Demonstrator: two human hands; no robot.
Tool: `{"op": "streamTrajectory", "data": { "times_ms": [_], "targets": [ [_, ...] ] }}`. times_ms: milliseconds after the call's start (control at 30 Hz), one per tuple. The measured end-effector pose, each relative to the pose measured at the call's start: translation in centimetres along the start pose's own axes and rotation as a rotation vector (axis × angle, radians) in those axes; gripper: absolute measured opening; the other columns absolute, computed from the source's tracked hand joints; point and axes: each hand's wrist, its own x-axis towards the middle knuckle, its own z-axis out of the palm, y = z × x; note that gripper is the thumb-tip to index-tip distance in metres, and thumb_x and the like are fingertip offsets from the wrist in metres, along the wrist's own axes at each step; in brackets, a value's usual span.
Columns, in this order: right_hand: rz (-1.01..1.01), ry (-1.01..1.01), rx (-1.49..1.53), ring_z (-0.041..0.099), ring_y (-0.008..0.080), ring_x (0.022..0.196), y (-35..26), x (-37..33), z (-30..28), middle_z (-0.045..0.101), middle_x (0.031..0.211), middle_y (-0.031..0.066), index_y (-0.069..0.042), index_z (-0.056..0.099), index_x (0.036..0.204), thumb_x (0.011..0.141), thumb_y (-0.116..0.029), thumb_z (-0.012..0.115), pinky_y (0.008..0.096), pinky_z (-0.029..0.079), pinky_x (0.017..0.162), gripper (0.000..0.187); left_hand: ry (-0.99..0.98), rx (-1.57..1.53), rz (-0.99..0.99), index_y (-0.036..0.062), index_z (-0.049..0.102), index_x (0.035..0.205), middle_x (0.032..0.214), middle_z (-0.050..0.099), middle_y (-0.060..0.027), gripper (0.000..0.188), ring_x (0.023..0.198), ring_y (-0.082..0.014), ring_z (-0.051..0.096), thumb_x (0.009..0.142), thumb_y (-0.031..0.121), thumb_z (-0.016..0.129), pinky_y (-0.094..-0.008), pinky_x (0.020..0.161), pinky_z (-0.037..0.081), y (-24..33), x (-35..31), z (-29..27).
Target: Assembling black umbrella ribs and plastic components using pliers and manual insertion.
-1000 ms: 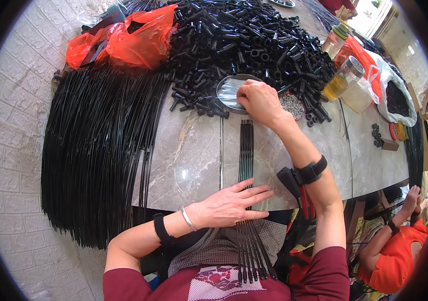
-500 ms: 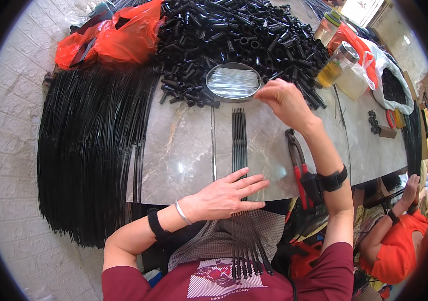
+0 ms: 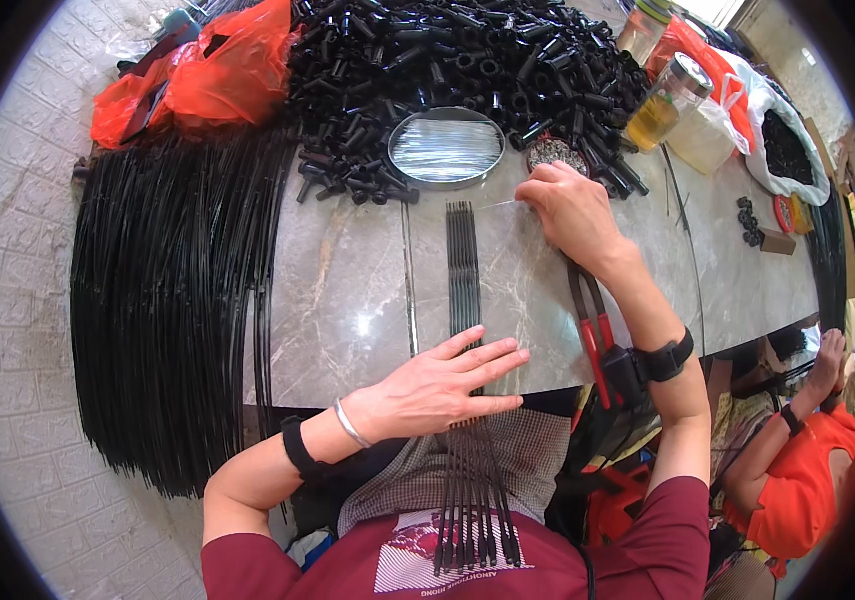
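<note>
My left hand [image 3: 442,385] lies flat, fingers stretched, across a row of thin black rods [image 3: 463,265] at the table's front edge. The rods' lower ends fan out over my lap. My right hand [image 3: 577,220] pinches a thin silver wire [image 3: 497,204], whose free end points left toward the rods' upper tips. Whether it touches them I cannot tell. Just beyond the rods stands an oval tray [image 3: 447,186] of silver wires [image 3: 447,145]. Behind my right hand is a small round dish of tiny metal pieces [image 3: 557,153]. Red-handled pliers [image 3: 590,345] lie below that hand, partly covered by my forearm.
Black tubular parts [image 3: 467,60] are heaped at the back. A thick bundle of black rods [image 3: 167,300] hangs over the left edge, below an orange bag [image 3: 227,80]. Bottles, a jar of yellow liquid [image 3: 662,105] and a white sack [image 3: 762,95] stand right. Another person [image 3: 802,480] sits at right.
My right hand has moved from the tray's right edge down toward the rods' tips, now with a silver wire visible. The small dish has come into view. My left hand stays on the rods.
</note>
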Motion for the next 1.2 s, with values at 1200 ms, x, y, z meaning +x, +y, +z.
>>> {"op": "streamTrajectory", "data": {
  "times_ms": [1200],
  "targets": [
    [-0.032,0.011,0.019,0.062,0.0271,0.086,-1.3,-0.5,0.6,0.061,0.083,0.0092,-0.005,0.066,0.078,0.076,-0.006,0.057,0.0392,0.052,0.072,0.01,0.013,0.009,0.016,0.0204,0.056,0.126,0.15,0.032,-0.0125,0.053,0.14,-0.0256,0.03,0.074,0.015,0.064,-0.0462,0.116,0.022,-0.2,0.1,-0.1]
  ]
}}
